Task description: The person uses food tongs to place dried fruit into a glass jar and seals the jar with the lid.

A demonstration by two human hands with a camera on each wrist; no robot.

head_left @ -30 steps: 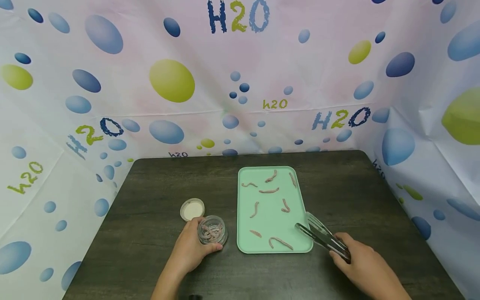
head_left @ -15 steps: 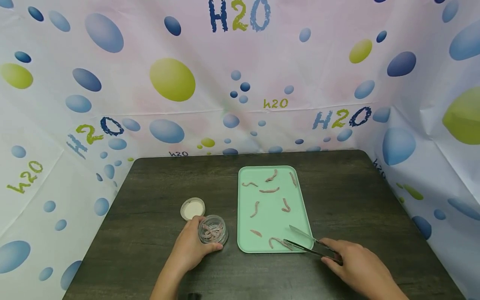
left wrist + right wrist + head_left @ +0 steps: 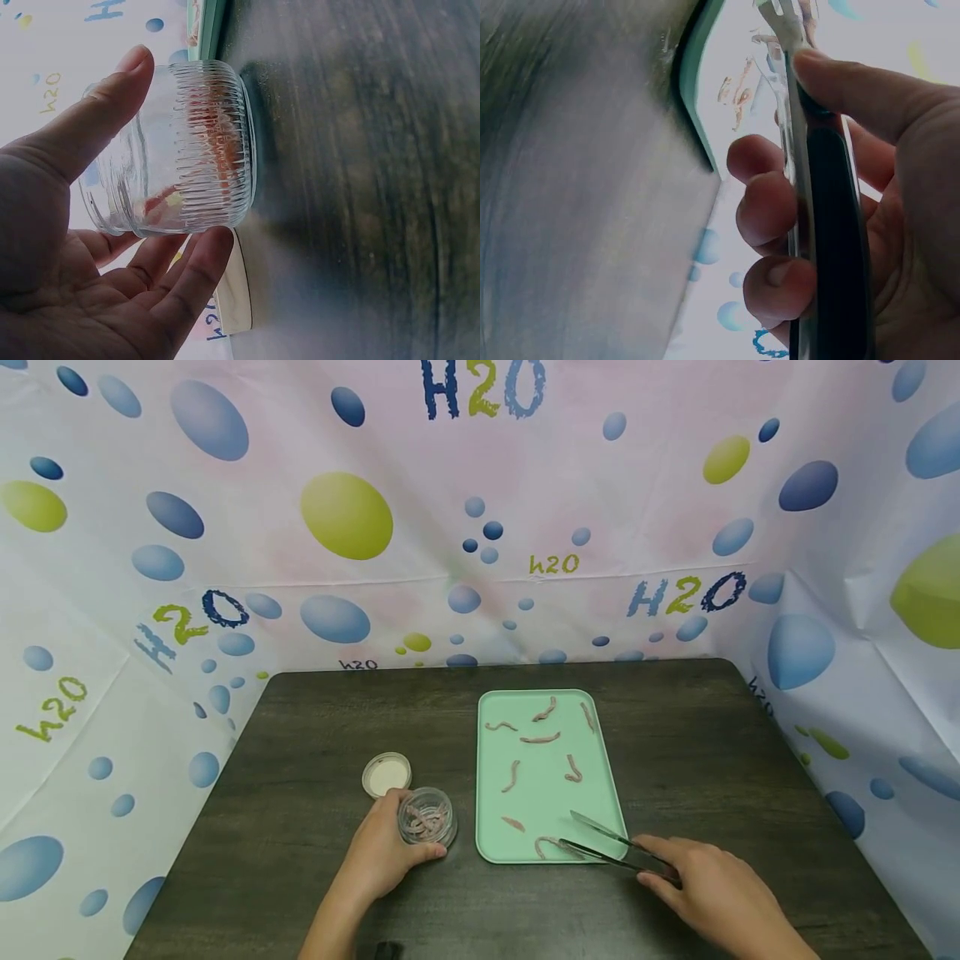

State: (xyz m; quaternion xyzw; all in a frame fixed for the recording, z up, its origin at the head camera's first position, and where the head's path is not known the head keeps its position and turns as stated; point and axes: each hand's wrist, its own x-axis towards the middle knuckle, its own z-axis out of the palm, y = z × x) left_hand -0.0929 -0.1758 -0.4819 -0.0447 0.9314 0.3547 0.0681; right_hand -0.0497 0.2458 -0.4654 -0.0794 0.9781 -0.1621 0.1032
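Note:
In the head view, my left hand holds a small clear glass jar with pinkish worms inside. The left wrist view shows the thumb on one side of the ribbed jar and the fingers on the other. My right hand grips metal tongs with dark handle grips, best seen in the right wrist view. The tongs' arms are spread over the near right part of a mint-green tray. Their lower tip overlaps a long curved worm at the tray's near edge.
Several other worms, such as a bent worm, lie spread over the tray. A round pale lid lies just beyond my left hand on the dark wooden table. A small black object shows at the bottom edge. A bubble-printed sheet hangs behind.
My right hand has turned the tongs and brought their tips leftward and down to the long worm, with the arms seen further apart. The left hand and jar have stayed in place.

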